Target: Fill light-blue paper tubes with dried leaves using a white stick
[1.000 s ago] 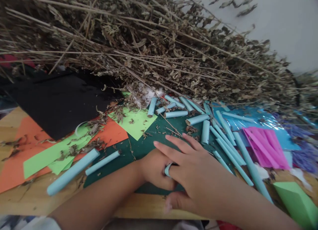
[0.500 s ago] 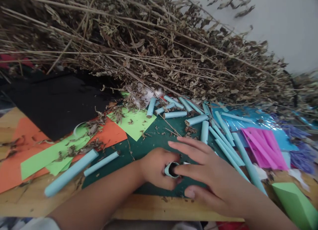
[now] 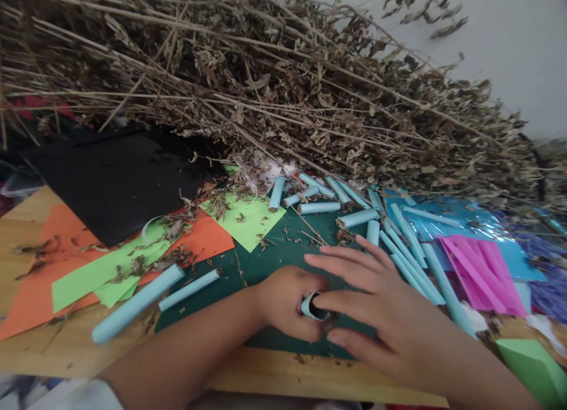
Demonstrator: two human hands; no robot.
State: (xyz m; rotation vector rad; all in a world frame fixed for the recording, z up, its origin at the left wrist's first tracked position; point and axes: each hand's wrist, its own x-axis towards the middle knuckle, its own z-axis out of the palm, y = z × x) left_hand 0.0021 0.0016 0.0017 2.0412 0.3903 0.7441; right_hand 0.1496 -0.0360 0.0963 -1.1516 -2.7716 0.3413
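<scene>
My left hand (image 3: 292,303) is wrapped round a light blue paper tube (image 3: 309,306), whose open end faces right and looks dark inside. One finger of my right hand (image 3: 372,298) reaches into that opening, while its other fingers are spread apart. Both hands are above the dark green mat (image 3: 261,268). Two more blue tubes, a thick one (image 3: 137,303) and a thinner one (image 3: 189,289), lie left of my left forearm. Several short tubes (image 3: 319,207) lie behind my hands, and longer ones (image 3: 447,289) lie to the right.
Dried leafy stems (image 3: 283,91) spread across the back. Black paper (image 3: 119,179), orange paper (image 3: 39,274) and green paper (image 3: 106,262) lie at the left. Pink paper (image 3: 482,274) and a shiny blue packet (image 3: 518,256) are at the right, on the wooden table (image 3: 345,371).
The whole view has shifted, so the things appear slightly farther right. My left hand still grips the tube, and my right finger remains at its opening.
</scene>
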